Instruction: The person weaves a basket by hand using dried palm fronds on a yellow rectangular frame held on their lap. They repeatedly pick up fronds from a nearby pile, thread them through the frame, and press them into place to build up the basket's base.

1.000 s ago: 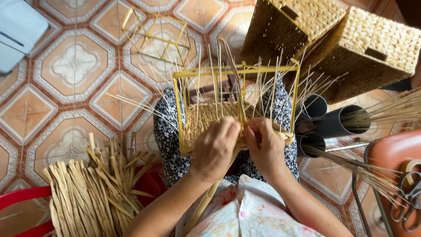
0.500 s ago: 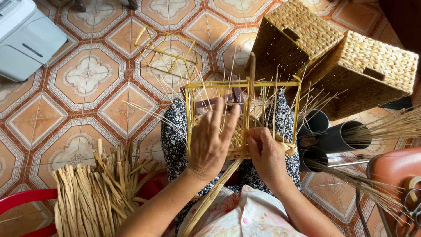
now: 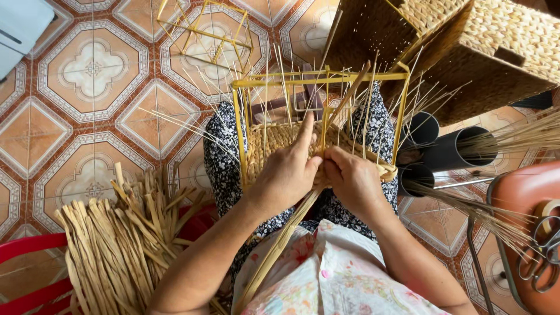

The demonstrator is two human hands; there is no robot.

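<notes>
Grip first. Left hand (image 3: 287, 175) lies over the woven band, index finger stretched up along one upright stake, the other fingers curled; thumb and fingers meet the right hand at the weaving edge. Right hand (image 3: 352, 179) is closed, fingertips pinching a flat weaving strand (image 3: 279, 245) where it enters the work. How tightly the left fingers close on the strand cannot be made out; they touch it, at least. The strand trails down between the forearms toward the lap, probably kept long so it feeds freely.

The work itself: a half-woven basket (image 3: 274, 140) built inside a yellow wire frame (image 3: 318, 77), resting on the knees, over the dark flowered trousers. Thin stakes (image 3: 369, 99) stand up past the frame's top bar; the extended finger likely steadies one so the strand can pass behind it.

Outward. A pile of flat dried strips (image 3: 116, 239) lies on the tiled floor (image 3: 93, 70) at the left knee, within reach. A second, empty yellow frame (image 3: 204, 32) sits further off on the tiles. Finished woven baskets (image 3: 478, 46) are stacked upper right. Dark tubes (image 3: 449, 149) beside the right knee hold bundles of thin reeds (image 3: 519, 137). Scissors (image 3: 545, 254) rest on a reddish stool (image 3: 525, 192) at far right.
</notes>
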